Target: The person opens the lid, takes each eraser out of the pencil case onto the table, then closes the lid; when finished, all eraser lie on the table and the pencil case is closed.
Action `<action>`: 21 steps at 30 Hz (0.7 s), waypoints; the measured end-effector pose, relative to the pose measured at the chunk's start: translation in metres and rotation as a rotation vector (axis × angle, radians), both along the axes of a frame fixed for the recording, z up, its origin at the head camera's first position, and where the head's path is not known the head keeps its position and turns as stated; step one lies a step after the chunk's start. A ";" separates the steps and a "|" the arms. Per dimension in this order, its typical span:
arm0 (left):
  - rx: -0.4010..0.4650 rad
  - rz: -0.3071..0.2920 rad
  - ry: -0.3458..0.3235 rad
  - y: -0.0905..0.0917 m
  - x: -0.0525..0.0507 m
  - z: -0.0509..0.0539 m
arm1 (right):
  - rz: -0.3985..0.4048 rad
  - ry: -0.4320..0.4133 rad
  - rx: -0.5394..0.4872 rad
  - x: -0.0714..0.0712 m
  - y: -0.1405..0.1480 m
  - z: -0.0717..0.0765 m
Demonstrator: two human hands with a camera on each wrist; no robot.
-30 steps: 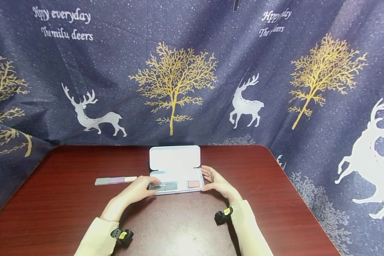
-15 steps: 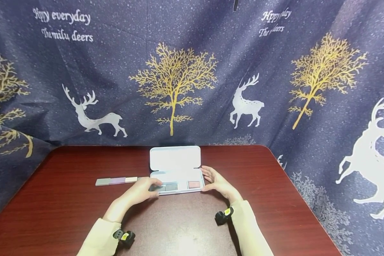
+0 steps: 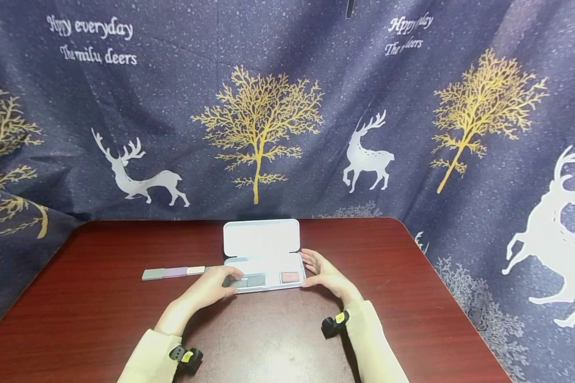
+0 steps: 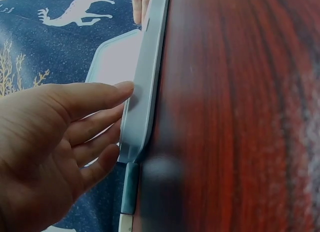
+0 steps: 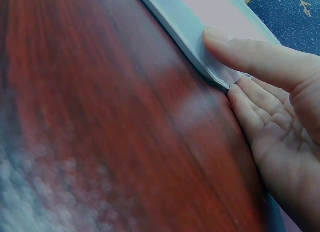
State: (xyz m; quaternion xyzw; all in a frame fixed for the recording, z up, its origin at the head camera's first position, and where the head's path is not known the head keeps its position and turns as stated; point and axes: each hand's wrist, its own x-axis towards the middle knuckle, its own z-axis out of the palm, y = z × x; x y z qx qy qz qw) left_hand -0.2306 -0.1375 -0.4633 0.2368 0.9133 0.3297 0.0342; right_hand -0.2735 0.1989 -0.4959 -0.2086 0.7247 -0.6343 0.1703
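Observation:
A pale blue-white hinged case [image 3: 267, 264] stands on the table with its lid [image 3: 261, 238] raised toward the back. Inside it lie a blue-grey block [image 3: 256, 281] and a pink block [image 3: 290, 277]. My left hand [image 3: 211, 285] holds the left front corner, thumb on the front wall and index finger reaching inside over another greyish block, partly hidden. My right hand [image 3: 329, 275] holds the right front corner; in the right wrist view its thumb [image 5: 220, 39] lies over the front edge while the fingers touch the end.
A row of small flat blocks [image 3: 174, 272] in grey-green, purple, white and dark green extends left from the case, its right end partly behind my left hand. The dark red table [image 3: 436, 340] ends at a deer-patterned blue cloth [image 3: 297, 181].
My left hand has shifted slightly to the right along the case within the last second, uncovering a bit of the dark green block. My right hand and the case stay in place.

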 end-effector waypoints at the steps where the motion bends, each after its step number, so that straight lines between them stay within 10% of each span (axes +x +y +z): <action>1: 0.002 0.001 -0.003 0.000 0.000 0.000 | 0.001 0.001 -0.001 0.000 0.000 0.000; 21: -0.009 0.005 0.022 0.001 0.000 0.003 | 0.005 -0.003 -0.013 0.001 0.000 0.001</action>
